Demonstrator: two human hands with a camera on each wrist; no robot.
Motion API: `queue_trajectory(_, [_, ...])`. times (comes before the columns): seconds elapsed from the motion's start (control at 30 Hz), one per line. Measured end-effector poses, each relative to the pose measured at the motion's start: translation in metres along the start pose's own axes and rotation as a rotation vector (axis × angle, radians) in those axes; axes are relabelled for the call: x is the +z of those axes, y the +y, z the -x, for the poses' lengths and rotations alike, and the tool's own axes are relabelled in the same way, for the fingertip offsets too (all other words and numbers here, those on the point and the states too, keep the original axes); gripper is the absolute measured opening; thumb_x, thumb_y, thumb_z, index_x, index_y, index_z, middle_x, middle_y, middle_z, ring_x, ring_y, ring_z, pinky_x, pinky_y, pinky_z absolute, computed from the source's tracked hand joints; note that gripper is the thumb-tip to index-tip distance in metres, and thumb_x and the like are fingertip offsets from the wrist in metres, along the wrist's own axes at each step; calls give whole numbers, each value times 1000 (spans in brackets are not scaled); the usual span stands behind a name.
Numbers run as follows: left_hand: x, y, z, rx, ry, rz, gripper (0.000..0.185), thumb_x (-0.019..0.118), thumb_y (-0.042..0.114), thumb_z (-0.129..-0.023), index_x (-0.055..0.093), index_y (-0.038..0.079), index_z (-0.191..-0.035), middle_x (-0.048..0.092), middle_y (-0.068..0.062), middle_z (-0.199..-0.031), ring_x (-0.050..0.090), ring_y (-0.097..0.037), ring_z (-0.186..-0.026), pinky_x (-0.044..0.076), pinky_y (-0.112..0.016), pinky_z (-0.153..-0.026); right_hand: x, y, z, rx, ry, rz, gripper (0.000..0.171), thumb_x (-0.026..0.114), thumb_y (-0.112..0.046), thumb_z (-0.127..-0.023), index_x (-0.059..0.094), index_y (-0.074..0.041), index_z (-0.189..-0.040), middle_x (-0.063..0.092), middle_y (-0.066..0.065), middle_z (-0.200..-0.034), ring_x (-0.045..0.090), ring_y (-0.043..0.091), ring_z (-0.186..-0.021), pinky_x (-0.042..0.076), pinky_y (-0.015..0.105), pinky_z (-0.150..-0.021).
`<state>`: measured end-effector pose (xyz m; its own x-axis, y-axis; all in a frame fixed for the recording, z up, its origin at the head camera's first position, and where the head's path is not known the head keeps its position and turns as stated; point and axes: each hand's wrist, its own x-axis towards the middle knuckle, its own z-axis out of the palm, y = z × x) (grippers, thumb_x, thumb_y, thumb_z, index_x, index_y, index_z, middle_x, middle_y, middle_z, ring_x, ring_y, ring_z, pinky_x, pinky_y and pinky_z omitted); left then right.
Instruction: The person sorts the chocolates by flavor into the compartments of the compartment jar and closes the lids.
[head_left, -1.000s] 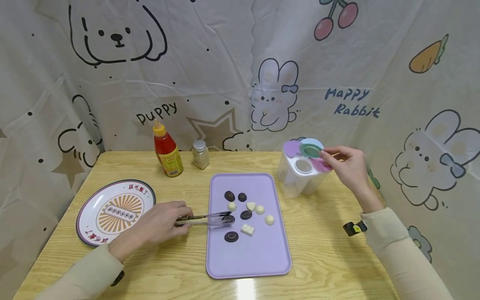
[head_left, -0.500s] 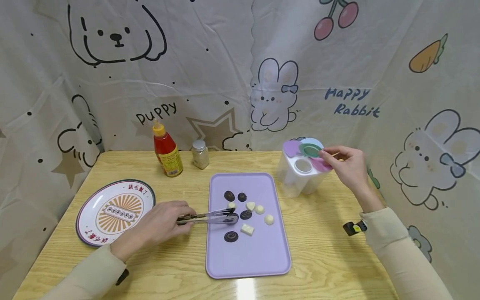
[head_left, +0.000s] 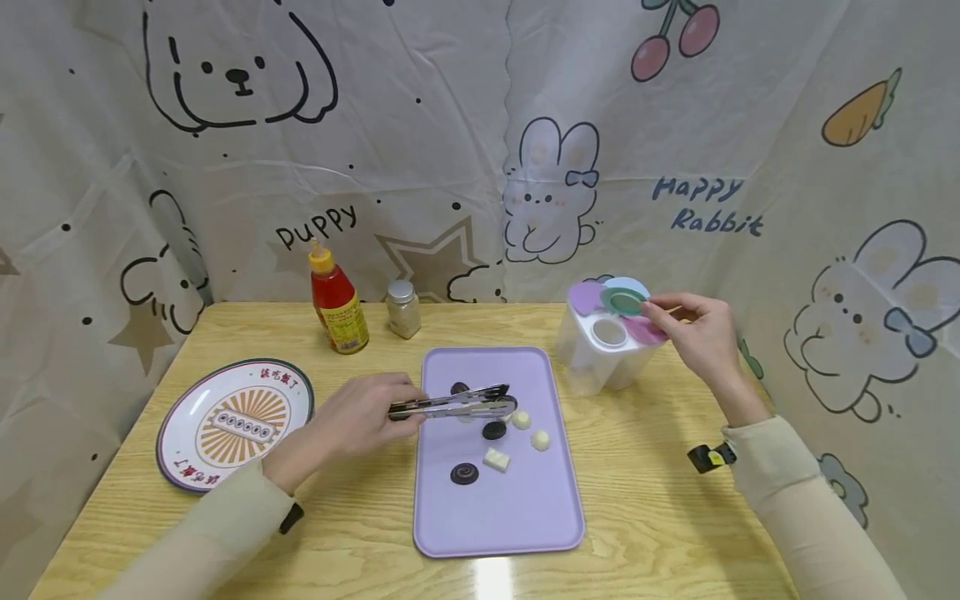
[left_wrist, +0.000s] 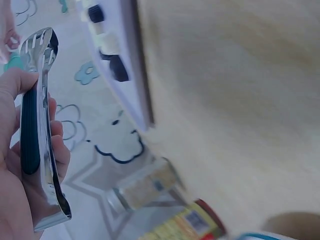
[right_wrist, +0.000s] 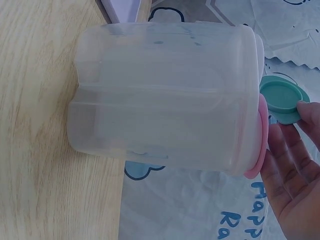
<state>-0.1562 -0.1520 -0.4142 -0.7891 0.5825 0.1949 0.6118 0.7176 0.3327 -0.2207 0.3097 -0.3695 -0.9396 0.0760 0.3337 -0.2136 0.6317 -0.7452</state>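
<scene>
My left hand (head_left: 367, 417) grips metal tongs (head_left: 442, 406) with black handle grips, also seen in the left wrist view. The tongs' tips are over the upper part of a lilac tray (head_left: 498, 517), and a dark chocolate (left_wrist: 54, 42) shows between them. Beneath lie dark chocolates, such as a spiral one (head_left: 464, 473), and white ones, such as a ridged block (head_left: 497, 459); the tongs hide some. My right hand (head_left: 693, 329) pinches a raised green lid (right_wrist: 281, 96) on a translucent container (right_wrist: 165, 100), beside a round opening (head_left: 609, 332) in its top.
A white plate (head_left: 180, 425) with a dark rim lies at the left. A red sauce bottle (head_left: 333, 292) and a small jar (head_left: 403, 312) stand at the table's back edge. Behind hangs a printed curtain (head_left: 450, 150). The container's other lids are purple, blue and pink.
My left hand has moved right and toward the back, carrying the tongs. A dark spiral chocolate has left its spot on the tray. My right hand keeps the green lid raised.
</scene>
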Motion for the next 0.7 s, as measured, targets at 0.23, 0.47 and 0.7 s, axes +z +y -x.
queue_trajectory(0.23, [-5, 16, -40, 71, 37, 18, 26, 78, 27, -93, 81, 14, -114, 77, -1, -103, 58, -7, -75, 48, -21, -64, 0, 1, 0, -2, 2, -9, 36, 78, -32, -96, 78, 1, -112, 65, -33, -87, 61, 0, -76, 53, 13, -63])
queue_trajectory(0.47, [-11, 29, -82, 123, 79, 44, 26, 77, 26, -94, 81, 12, -116, 76, -2, -98, 54, -8, -68, 40, -19, -55, 0, -1, 0, 10, -5, -9, 37, 77, -32, -97, 78, 1, -113, 65, -32, -88, 61, 1, -76, 53, 12, -64])
queue_trajectory(0.7, [-19, 38, -119, 138, 91, 29, 28, 74, 26, -96, 80, 12, -119, 77, -4, -105, 55, -11, -69, 40, -21, -58, 0, -1, 0, 18, -3, 3, 37, 77, -34, -97, 78, -1, -114, 65, -31, -89, 61, 2, -77, 53, 12, -64])
